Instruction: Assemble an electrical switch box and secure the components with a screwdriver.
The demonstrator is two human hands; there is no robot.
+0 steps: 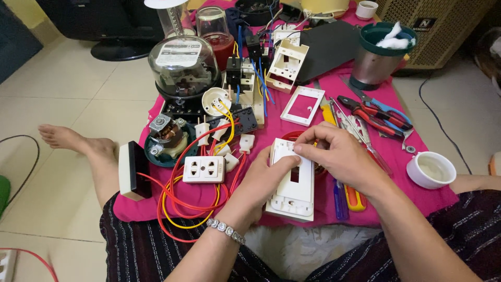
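Head view: left hand (261,180) grips the white switch plate (292,185) from its left edge. Right hand (339,154) pinches the plate's upper edge. A white double socket (204,169) lies just left of the left hand; red-handled pliers (373,114) lie beyond the right hand.

My left hand (263,180) comes up from the lower middle, wrist bent, fingers curled underneath and thumb (284,163) pressed flat on top, clamped in a hold. My right hand (339,154) reaches in from the lower right, forearm angled across, fingers bent and pinched together at the tips. Both hands sit close, nearly touching, above my lap.
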